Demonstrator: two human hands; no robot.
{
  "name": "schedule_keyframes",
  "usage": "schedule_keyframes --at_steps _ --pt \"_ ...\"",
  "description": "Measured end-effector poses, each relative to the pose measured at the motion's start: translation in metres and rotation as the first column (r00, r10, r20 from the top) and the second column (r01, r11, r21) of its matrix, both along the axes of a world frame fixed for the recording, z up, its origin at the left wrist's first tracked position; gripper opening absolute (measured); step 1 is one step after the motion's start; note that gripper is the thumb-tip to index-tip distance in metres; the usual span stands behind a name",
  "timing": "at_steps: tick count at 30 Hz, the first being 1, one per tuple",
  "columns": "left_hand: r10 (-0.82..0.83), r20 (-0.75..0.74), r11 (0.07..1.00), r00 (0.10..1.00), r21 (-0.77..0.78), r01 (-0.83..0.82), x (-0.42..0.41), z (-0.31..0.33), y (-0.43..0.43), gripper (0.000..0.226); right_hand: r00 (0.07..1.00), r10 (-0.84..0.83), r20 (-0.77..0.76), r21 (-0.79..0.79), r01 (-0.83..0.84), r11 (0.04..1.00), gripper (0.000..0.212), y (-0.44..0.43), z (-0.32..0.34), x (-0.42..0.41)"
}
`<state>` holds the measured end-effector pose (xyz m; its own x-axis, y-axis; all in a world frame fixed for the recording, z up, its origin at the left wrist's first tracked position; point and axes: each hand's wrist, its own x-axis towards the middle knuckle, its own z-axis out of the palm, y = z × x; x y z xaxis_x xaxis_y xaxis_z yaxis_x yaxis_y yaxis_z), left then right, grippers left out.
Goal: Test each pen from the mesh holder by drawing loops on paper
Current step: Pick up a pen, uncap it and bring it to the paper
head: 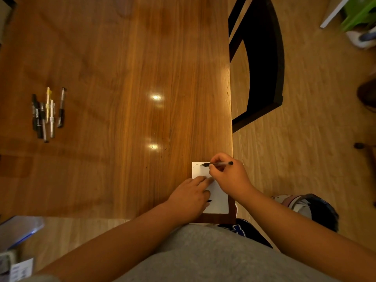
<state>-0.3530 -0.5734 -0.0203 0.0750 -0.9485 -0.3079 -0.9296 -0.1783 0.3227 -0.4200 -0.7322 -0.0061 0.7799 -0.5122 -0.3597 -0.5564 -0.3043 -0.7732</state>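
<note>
Hands and paper at the near right corner of a wooden table [122,78], viewed from above. Right hand [230,178] curled round a clear-barrelled pen [218,164] with black grip and black end cap, pinched between thumb and fingers, barrel nearly level and pointing left. Pen tip touching the far left part of a white paper sheet [219,198], at the end of a thin curved ink line [195,165]. Left hand [189,198] released and flat, fingers straight, fingertips [205,180] pressing on the left half of the sheet, just beside the right hand. Small dark object [209,201] on the sheet at the edge of the left hand, too hidden to identify. Sheet set close into the table's near right corner, long side running near to far. Loose pens [46,112], several, laid side by side and roughly parallel on the far left of the table, well apart from the sheet: black, grey, yellow and white barrels. Dark chair [264,58] on a pale plank floor [305,139] right of the table, far from the hands. Grey shirt [203,257] along the near edge of view
</note>
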Motion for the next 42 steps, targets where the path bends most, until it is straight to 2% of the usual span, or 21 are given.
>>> schedule_keyframes --at_steps 13,31,42 --pt "0.010 0.015 1.000 1.000 0.001 -0.010 -0.002 0.003 -0.003 0.035 0.999 0.029 -0.021 0.044 -0.028 0.999 0.005 0.002 0.002 0.002" --pt "0.011 0.047 0.999 0.999 0.032 -0.012 -0.006 0.001 -0.006 0.037 0.998 -0.055 -0.034 -0.006 0.055 0.998 0.007 -0.007 0.002 -0.011" --pt "0.020 0.027 0.999 0.999 0.036 -0.021 -0.006 0.005 -0.012 0.037 0.999 -0.036 -0.013 -0.017 0.035 0.999 0.011 -0.004 0.002 -0.011"
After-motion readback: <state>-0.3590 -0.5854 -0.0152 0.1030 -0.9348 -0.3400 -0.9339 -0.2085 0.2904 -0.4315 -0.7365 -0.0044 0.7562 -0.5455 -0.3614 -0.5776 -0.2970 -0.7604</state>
